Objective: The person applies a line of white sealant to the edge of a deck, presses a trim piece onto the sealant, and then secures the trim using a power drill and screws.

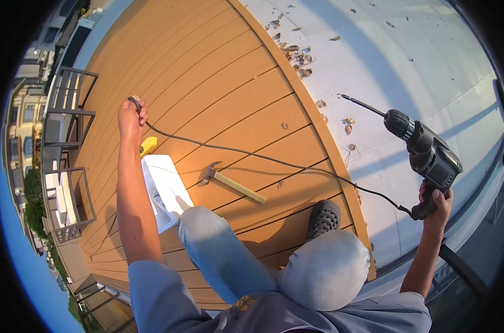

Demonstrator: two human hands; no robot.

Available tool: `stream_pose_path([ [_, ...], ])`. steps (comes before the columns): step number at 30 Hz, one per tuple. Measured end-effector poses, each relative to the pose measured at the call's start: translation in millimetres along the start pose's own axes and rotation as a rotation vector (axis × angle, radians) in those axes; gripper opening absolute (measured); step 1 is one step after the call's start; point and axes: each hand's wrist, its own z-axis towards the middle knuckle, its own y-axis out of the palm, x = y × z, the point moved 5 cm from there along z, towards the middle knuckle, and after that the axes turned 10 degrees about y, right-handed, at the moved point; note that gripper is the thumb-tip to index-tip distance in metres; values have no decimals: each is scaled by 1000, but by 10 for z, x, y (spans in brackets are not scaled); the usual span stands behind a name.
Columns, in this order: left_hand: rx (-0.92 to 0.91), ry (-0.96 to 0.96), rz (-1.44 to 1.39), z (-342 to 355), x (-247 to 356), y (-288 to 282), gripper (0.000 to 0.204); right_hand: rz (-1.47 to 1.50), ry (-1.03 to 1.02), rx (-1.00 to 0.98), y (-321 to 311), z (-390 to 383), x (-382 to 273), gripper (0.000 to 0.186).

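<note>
- drill (426, 152) at the right of the frame, gripped by its handle in the right hand (436, 204), which sits just below the body.
- its long axis runs from lower right to upper left, with the thin bit pointing toward the upper middle, over the pale roof surface (407, 61).
- left hand (131, 116), at left centre, is clenched around the black cord (263, 158), which runs across the wooden deck (218, 83) to the drill's handle.
- hammer (232, 182) lies on the deck below the cord, beside a white box (164, 188).
</note>
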Motion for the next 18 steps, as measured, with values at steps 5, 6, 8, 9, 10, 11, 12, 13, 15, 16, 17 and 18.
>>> stream_pose_path([
  [5, -95, -256, 274, -311, -981, 245, 13, 431, 122, -152, -902, -497, 289, 48],
  [6, -141, -298, 316, -338, -1156, 234, 14, 494, 141, -98, -1069, -587, 395, 41],
  [8, -47, -402, 659, -493, -1278, 322, 15, 406, 197, 405, -912, -661, 403, 37],
  [9, -38, -319, 803, -507, -1296, 366, 19, 400, 226, 186, -1214, -783, 651, 41],
  [10, -81, -319, 826, -600, -1259, 617, 19, 460, 265, 331, -1252, -873, 743, 44],
  [11, -170, -31, 1321, -690, -1097, 917, 18, 480, 302, 364, -1276, -1019, 854, 46],
  [12, -237, 319, 1780, -815, -964, 1312, 17, 504, 324, 383, -1290, -1090, 976, 49],
  [13, -346, 487, 1616, -926, -1022, 1624, 14, 539, 374, 398, -1272, -1157, 1064, 52],
  [15, -686, 636, 1284, -1432, -1036, 2434, 11, 533, 395, 379, -1279, -1266, 1152, 57],
  [16, -912, 612, 1108, -1870, -1073, 2948, 11, 520, 413, 378, -1289, -1315, 1142, 58],
  [17, -1168, 681, 1034, -2209, -1363, 3132, 12, 517, 469, 392, -1197, -1215, 1270, 58],
  [18, -1371, 629, 950, -2608, -1445, 3425, 11, 491, 500, 365, -1208, -1230, 1298, 58],
])
